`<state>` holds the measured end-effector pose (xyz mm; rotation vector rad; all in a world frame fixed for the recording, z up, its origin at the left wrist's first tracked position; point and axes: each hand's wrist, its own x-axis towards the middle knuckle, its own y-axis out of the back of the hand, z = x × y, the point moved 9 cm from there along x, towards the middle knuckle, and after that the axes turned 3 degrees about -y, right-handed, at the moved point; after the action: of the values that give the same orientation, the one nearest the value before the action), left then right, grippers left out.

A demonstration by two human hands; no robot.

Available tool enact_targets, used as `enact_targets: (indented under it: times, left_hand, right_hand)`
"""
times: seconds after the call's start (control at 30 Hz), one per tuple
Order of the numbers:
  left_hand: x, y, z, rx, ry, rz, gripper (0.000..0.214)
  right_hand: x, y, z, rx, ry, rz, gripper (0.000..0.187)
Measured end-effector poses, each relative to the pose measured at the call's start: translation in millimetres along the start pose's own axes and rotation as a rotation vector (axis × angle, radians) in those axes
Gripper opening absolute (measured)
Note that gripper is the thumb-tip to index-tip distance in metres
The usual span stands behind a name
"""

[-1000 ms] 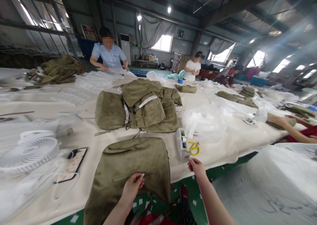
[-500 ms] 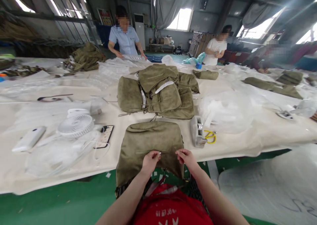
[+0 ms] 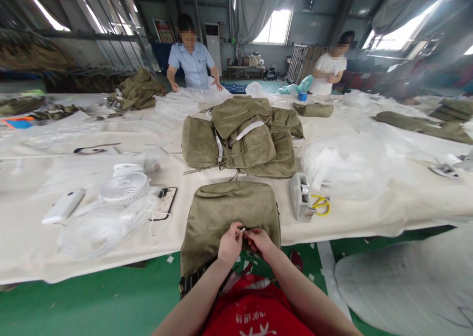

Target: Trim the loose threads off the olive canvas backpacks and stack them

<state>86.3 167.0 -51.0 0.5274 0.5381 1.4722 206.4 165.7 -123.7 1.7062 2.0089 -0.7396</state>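
Note:
An olive green bag (image 3: pixel 229 213) lies at the near edge of the long white table (image 3: pixel 369 213), its lower part hanging over the edge. My left hand (image 3: pixel 229 243) and my right hand (image 3: pixel 259 239) meet over the bag's front zipper line. Both are closed in a pinch on a small white piece (image 3: pixel 241 230) at the zipper. What that piece is I cannot make out. A pile of the same olive bags (image 3: pixel 240 139) lies just behind.
A tape dispenser (image 3: pixel 300 197) and yellow-handled scissors (image 3: pixel 320 205) lie right of the bag. Left of it are a phone (image 3: pixel 164 203), a white fan (image 3: pixel 125 187), a white power bank (image 3: pixel 63 206) and clear plastic bags. Two people stand at the table's far side.
My right hand left the tape dispenser's side and came to the bag. Both hands have closed in together on the white piece at the zipper. The view has pulled back and dropped.

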Motion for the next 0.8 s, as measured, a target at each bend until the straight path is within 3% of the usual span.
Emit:
enact_targets:
  times: [0.27, 0.5, 0.67, 0.8]
  left_hand:
    - [5, 0.7, -1, -0.028, 0.015, -0.094, 0.018]
    - [-2, -18.6, -24, -0.355, 0.346, -0.133, 0.014]
    - [-6, -6.7, -21, -0.238, 0.248, -0.04, 0.014]
    - [-11, 5.8, -6, -0.112, 0.115, 0.016, 0.015]
  right_hand:
    - [-10, -4, -5, -0.069, 0.081, -0.16, 0.035]
    - [-1, -13, -4, -0.096, 0.088, -0.142, 0.03]
    - [0, -23, -8, -0.068, 0.09, -0.121, 0.027]
    - [2, -17, -5, -0.066, 0.035, -0.018, 0.021]
